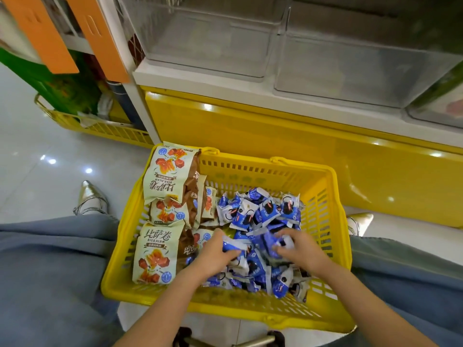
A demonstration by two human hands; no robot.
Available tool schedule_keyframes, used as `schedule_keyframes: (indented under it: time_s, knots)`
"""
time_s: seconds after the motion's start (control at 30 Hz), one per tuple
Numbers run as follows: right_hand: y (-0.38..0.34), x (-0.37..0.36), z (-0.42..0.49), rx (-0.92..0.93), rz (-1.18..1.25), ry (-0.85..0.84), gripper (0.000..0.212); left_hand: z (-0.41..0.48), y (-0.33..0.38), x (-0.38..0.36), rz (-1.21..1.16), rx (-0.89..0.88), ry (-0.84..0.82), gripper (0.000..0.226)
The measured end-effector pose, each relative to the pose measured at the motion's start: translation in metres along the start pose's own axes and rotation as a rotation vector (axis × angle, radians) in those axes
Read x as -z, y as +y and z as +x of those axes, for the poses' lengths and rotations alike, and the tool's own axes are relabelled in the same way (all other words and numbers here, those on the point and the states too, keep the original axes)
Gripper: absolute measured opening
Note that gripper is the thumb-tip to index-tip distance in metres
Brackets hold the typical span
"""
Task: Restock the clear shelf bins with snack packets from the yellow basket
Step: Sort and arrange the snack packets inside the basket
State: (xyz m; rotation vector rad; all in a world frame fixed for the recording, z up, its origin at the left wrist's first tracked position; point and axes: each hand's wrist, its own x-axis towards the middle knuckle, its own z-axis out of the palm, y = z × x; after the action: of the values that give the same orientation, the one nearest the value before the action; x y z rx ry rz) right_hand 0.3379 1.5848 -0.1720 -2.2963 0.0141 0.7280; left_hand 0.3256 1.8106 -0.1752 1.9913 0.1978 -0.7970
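Yellow slotted plastic basket (337, 216) sits on the pale tiled floor (37, 171), between grey-blue trouser legs (50, 271), just in front of the glossy yellow base panel (250, 126). Inside, left side: large cream-and-brown snack bags (160, 249), stacked and leaning on the basket wall. Right side: loose heap of small blue-and-white snack packets (260, 211). Both hands are down in that heap. Left hand (215, 254) has its fingers curled round a few packets. Right hand (298, 246) is likewise closed on a bunch of packets, thumb side toward the left hand. Hands are near each other, not touching. Clear plastic shelf bins (208, 38) stand side by side on the white shelf (200, 81) above. Silver pointed shoe (90, 199) is left of the basket.
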Motion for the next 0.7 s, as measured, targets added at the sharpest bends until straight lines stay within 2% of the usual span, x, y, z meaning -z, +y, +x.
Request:
schedule_keyframes:
  time_s: [0.07, 0.13, 0.23, 0.37, 0.43, 0.5, 0.63, 0.7]
  knots:
    - [-0.01, 0.014, 0.011, 0.011, 0.088, 0.194, 0.026, 0.001, 0.007, 0.009, -0.167, 0.012, 0.142, 0.032]
    - [-0.021, 0.024, 0.026, 0.039, 0.097, 0.314, 0.03, 0.002, 0.013, 0.018, -0.286, 0.01, 0.266, 0.036]
    - [-0.04, 0.021, 0.052, 0.092, 0.045, 0.343, 0.036, -0.001, 0.016, 0.028, -0.36, 0.006, 0.355, 0.035]
    - [-0.062, -0.004, 0.088, 0.089, -0.003, 0.409, 0.044, -0.004, 0.012, 0.035, -0.349, 0.003, 0.342, 0.018]
    - [-0.066, -0.02, 0.098, 0.071, -0.072, 0.357, 0.048, -0.006, 0.012, 0.038, -0.339, 0.008, 0.355, 0.013]
    - [-0.065, -0.036, 0.104, 0.056, -0.159, 0.225, 0.049, -0.007, 0.012, 0.041, -0.378, 0.012, 0.365, 0.02]
    - [-0.053, -0.051, 0.101, 0.1, -0.31, -0.063, 0.055, -0.006, 0.016, 0.048, -0.612, 0.112, 0.304, 0.014]
    - [-0.049, -0.048, 0.089, 0.147, -0.296, -0.052, 0.058, -0.003, 0.018, 0.051, -0.702, 0.117, 0.267, 0.026]
